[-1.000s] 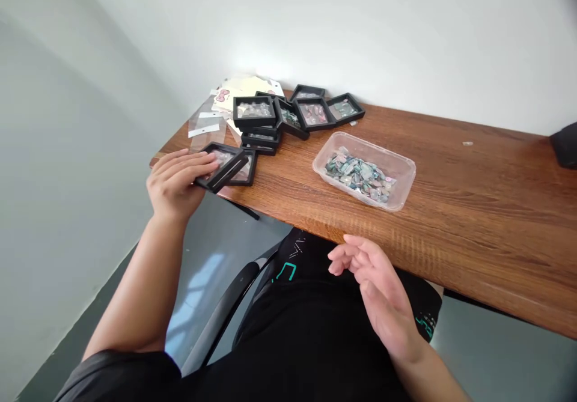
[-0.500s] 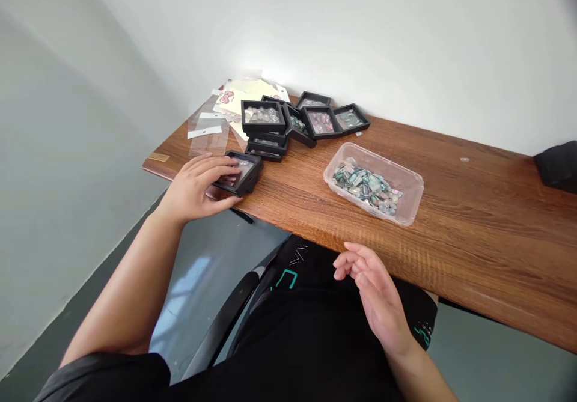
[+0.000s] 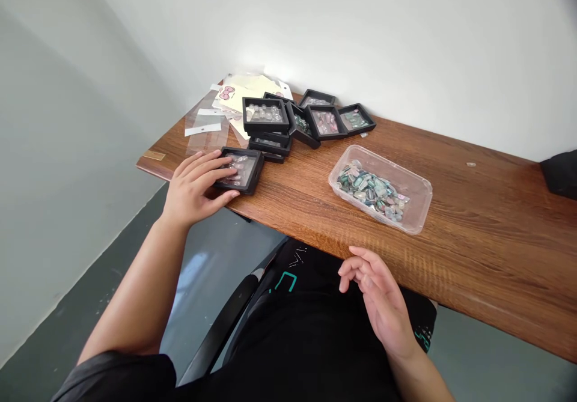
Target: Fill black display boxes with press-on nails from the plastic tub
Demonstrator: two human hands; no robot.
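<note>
My left hand lies with spread fingers over a black-framed display case near the table's front left edge. Small pale and pinkish nail tips show through its clear window; my fingers hide its left part. My right hand hovers above my lap at the table edge, holding nothing, its fingers loosely bent and apart. In front of it stands a clear plastic tub, with a heap of green, blue and pale nail tips inside.
More black cases are piled at the back, some overlapping or tilted. Behind them lie cream cards and clear plastic sleeves. A loose small piece rests right of the tub. A dark object stands far right against the wall.
The case under my left hand has gone from slightly tilted to lying flatter, and more of its window shows. My right hand stays nearly still. The view has shifted slightly.
</note>
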